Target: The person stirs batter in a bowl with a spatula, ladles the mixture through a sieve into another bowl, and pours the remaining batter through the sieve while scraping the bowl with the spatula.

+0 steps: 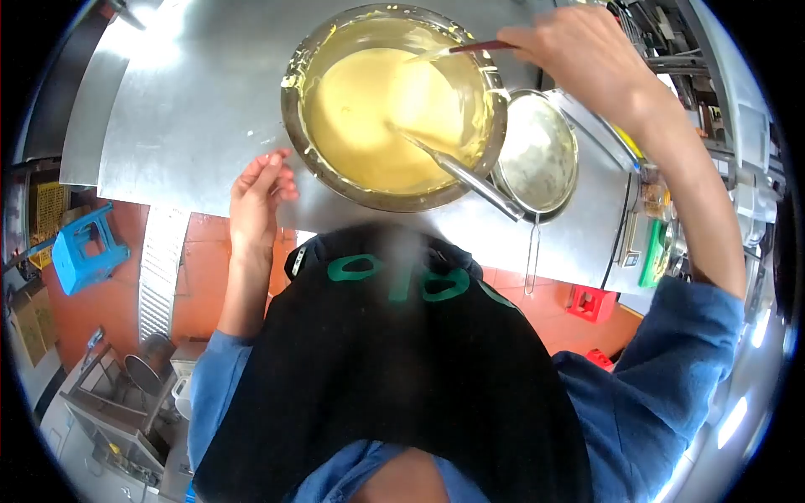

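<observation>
A large metal bowl (295,138) of smooth yellow batter (356,109) stands on the steel counter, with smears along its rim. My right hand (579,50) is closed around the dark red handle of a spatula (482,47), whose pale end reaches over the bowl's far right side. Leaning on the near right rim is a metal-handled utensil (474,180); its head is sunk in the batter, so its kind is hidden. My left hand (262,189) hovers left of the bowl, fingers loosely curled and apart, holding nothing visible.
Right of the bowl sits a round fine-mesh sieve (537,151), its wire handle jutting past the steel counter's (189,126) front edge. A blue stool (90,249) and a red stool (591,303) are on the tiled floor. Jars and a green item (652,256) line the right side.
</observation>
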`<state>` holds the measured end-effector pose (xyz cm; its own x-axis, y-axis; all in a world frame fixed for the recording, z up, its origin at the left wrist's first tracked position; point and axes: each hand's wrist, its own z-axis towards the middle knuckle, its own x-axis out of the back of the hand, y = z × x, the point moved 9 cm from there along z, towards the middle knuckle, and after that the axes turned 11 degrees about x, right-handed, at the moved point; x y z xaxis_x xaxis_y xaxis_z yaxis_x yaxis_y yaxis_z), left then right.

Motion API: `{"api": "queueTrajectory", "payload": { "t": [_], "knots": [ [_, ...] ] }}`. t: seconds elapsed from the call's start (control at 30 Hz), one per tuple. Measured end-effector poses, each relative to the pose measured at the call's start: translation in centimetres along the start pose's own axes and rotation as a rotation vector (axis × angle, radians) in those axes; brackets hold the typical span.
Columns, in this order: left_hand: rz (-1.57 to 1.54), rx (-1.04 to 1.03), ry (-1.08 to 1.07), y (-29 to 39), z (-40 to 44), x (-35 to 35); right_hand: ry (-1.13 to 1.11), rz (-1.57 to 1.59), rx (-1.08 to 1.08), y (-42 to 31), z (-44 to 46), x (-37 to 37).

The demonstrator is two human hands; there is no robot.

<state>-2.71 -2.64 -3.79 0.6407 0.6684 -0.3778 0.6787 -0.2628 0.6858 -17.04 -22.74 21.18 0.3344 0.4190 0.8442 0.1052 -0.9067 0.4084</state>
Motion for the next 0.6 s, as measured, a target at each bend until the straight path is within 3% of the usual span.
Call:
{"api": "queueTrajectory", "payload": {
  "t": [0.1,0.13,0.2,0.27,0.43,0.53,0.6],
  "knots": [
    [0.018,-0.015,0.007,0.6,-0.5,-0.4,0.114,0.112,0.031,1.0,-2.3,-3.1],
    [0.021,-0.022,0.03,0.5,-0.7,-0.1,-0.131,0.044,0.002,0.4,-3.0,-5.7],
    [0.021,-0.024,0.073,0.2,-1.0,0.8,-0.202,0.334,0.028,-2.8,-4.5,-5.6],
    [0.036,-0.039,0.09,0.4,-0.9,0.9,-0.227,0.363,-0.047,-2.8,-3.8,-3.9],
    [0.081,-0.163,0.042,3.9,0.4,-1.2,0.068,-0.082,0.132,-1.3,1.4,-2.3],
    [0.067,-0.195,0.047,4.8,0.3,-2.0,-0.06,-0.027,0.13,-0.8,4.1,-2.6],
    [0.067,-0.174,0.057,4.2,-0.1,-1.4,-0.047,-0.25,0.096,-1.0,3.3,-4.5]
  ]
}}
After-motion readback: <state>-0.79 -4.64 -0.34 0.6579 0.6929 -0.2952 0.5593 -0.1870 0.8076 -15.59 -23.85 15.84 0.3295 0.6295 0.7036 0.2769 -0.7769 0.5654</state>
